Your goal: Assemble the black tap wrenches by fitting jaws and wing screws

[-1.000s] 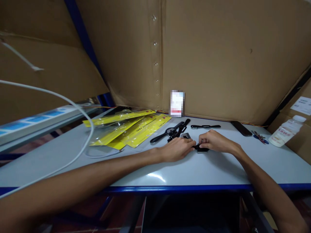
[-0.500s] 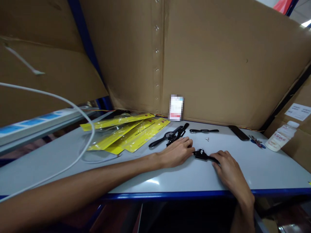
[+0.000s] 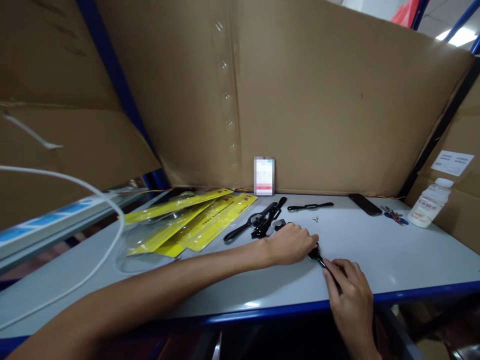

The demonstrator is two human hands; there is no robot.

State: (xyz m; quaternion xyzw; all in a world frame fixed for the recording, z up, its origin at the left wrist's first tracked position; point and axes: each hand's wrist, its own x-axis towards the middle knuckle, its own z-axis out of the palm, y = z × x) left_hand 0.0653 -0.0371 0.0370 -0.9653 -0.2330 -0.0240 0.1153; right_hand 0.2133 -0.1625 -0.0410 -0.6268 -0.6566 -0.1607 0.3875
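A black spokeshave (image 3: 317, 256) is tilted over the near part of the table, its near handle pointing toward me. My right hand (image 3: 350, 290) is closed round that handle. At the tool's middle, the bent fingers of my left hand (image 3: 294, 243) close on it and cover most of the body and the far handle; what exactly the fingertips pinch is hidden. Behind my left hand lie more black spokeshave parts (image 3: 262, 222), partly overlapping. Farther back rests a separate black spokeshave body (image 3: 310, 206). Small silvery screws (image 3: 315, 219) lie in front of it.
Yellow-carded clear packages (image 3: 210, 220) are piled at left, near a white cable (image 3: 108, 200) and a power strip (image 3: 48, 215). A pixelated card (image 3: 264, 176) stands against the cardboard wall (image 3: 300, 100). At right are a dark phone (image 3: 365, 204), keys (image 3: 393, 215) and a bottle (image 3: 429, 205).
The spokeshave has turned from lying crosswise to pointing toward me. My left hand has moved right onto its middle, and my right hand has come nearer to me. The view has shifted slightly.
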